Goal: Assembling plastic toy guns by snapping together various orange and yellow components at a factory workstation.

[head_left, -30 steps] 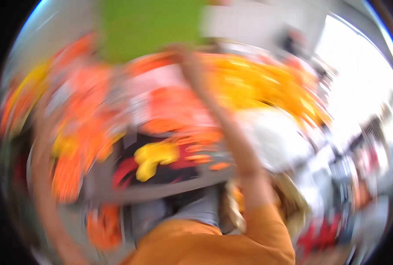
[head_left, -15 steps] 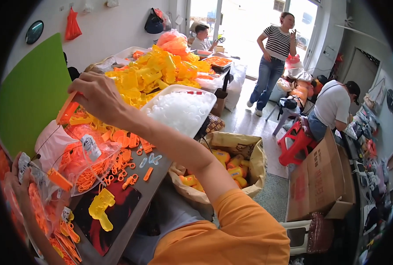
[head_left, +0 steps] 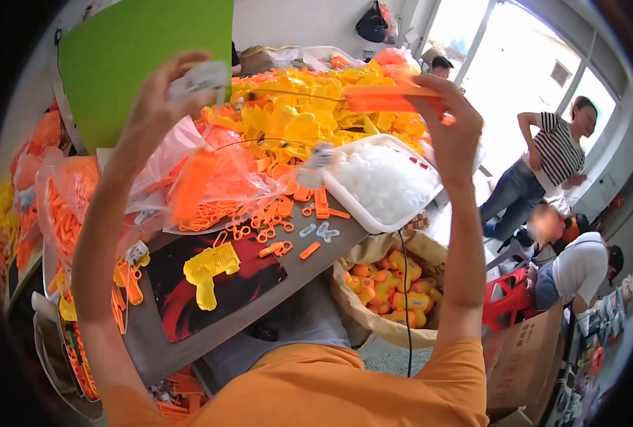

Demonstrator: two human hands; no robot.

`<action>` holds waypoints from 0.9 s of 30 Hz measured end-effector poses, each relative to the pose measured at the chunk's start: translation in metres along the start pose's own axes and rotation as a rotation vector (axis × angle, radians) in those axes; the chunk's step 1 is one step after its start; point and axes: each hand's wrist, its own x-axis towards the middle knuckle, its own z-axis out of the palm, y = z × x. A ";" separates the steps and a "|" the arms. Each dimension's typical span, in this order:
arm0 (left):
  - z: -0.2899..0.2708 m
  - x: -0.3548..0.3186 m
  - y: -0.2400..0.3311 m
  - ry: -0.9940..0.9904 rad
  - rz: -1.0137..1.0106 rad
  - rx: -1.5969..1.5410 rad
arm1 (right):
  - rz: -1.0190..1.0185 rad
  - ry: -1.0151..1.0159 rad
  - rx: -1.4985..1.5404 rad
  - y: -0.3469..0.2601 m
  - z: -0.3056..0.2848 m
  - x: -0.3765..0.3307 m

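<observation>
My left hand [head_left: 153,107], raised in front of the green panel, pinches a blurred grey-white small part [head_left: 198,78]. Level with it, my right hand [head_left: 459,132] grips one end of an orange rectangular plastic piece [head_left: 380,99]. Thin dark wires stretch between my hands. A second orange piece [head_left: 192,186] and another grey-white part [head_left: 317,160] dangle below, smeared by motion. Under them, a yellow toy-gun shell [head_left: 206,277] lies on a dark red-and-black mat [head_left: 171,302]. Small orange ring-ended parts [head_left: 263,224] and clear pieces [head_left: 323,230] are scattered beside the mat.
Yellow shells [head_left: 295,110] are heaped at the back, beside a white tray [head_left: 379,226] of white pieces. Plastic bags of orange parts [head_left: 75,192] sit left. A paper sack [head_left: 345,292] of yellow-orange toys stands at the table's right. Several people are farther right and behind.
My right hand has swung right, carrying the orange piece away from the left side. My left hand has risen with the grey-white part. The view has turned left.
</observation>
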 end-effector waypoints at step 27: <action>0.288 0.078 0.209 -0.464 0.518 -0.694 | 0.281 0.464 -0.914 -0.091 -0.318 -0.029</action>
